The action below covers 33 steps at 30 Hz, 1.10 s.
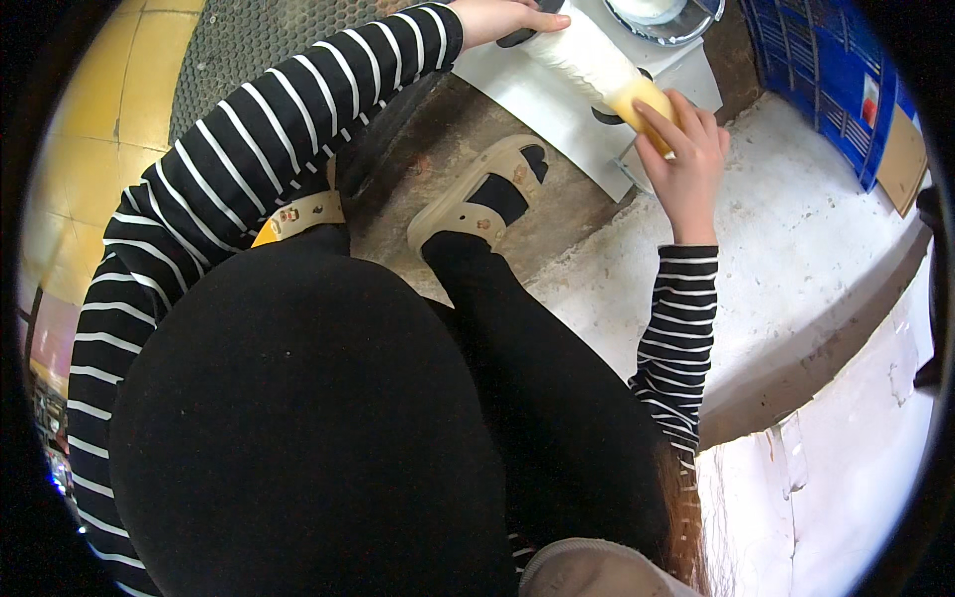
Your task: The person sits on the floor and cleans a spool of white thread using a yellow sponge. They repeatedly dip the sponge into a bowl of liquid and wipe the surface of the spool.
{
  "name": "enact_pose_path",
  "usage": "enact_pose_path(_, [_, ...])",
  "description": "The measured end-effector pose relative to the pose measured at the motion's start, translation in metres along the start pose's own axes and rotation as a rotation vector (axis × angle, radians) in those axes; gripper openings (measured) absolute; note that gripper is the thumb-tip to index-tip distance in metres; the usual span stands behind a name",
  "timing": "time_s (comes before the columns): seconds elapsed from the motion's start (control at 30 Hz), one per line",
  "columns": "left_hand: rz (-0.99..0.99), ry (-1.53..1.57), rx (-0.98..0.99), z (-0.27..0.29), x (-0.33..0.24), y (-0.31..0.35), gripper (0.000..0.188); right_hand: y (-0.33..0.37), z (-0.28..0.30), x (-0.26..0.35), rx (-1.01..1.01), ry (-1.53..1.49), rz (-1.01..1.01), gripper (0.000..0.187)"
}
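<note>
Floor (776,249): white, scuffed, opening out between board and crate. Crate (821,85): blue plastic, slatted, upper right. Board (557,129): white, smooth, straight-edged, its lower corner overhanging the floor. Round container (676,41): greyish rim, white contents, cut by the upper edge. Cylindrical piece (587,60): white, wrinkled, slanting above the board between both hands. Yellow piece (645,104): smooth, blunt, at the cylinder's lower right end. Right hand (691,154): fingers clamped on yellow piece. Left hand (497,18): thumb over upper end; finger closure cannot be told.
</note>
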<state>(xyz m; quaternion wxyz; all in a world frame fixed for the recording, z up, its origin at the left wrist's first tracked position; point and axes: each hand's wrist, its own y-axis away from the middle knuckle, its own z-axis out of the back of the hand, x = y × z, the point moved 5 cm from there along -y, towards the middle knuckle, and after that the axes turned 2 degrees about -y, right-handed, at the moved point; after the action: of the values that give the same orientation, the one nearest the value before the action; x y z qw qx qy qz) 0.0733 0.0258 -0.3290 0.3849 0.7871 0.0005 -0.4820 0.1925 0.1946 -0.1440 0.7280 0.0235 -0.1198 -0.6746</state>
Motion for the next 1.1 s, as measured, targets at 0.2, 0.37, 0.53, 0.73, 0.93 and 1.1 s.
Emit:
enact_pose_path(0.2, [0.024, -0.017, 0.024, 0.002, -0.002, -0.001, 0.031, -0.011, 0.007, 0.001, -0.052, -0.025, -0.037, 0.037])
enact_pose_path(0.37, [-0.067, 0.037, 0.079, 0.001, 0.004, 0.006, 0.026, -0.037, -0.005, 0.007, -0.039, -0.114, 0.089, 0.035])
enact_pose_path(0.53, [-0.176, 0.101, 0.123, -0.003, 0.012, 0.01, 0.038, -0.014, -0.001, -0.019, 0.226, -0.009, -0.098, 0.037])
enact_pose_path(0.73, [-0.168, 0.121, 0.121, -0.004, 0.021, 0.009, 0.032, -0.035, 0.009, 0.0, 0.023, -0.161, 0.001, 0.036])
enact_pose_path(0.93, [-0.145, 0.192, 0.13, -0.007, 0.025, 0.008, 0.031, -0.038, -0.007, 0.003, 0.071, -0.142, 0.083, 0.036])
enact_pose_path(1.1, [-0.171, 0.189, 0.12, -0.006, 0.025, 0.007, 0.035, -0.015, -0.002, -0.027, 0.269, -0.024, -0.068, 0.039])
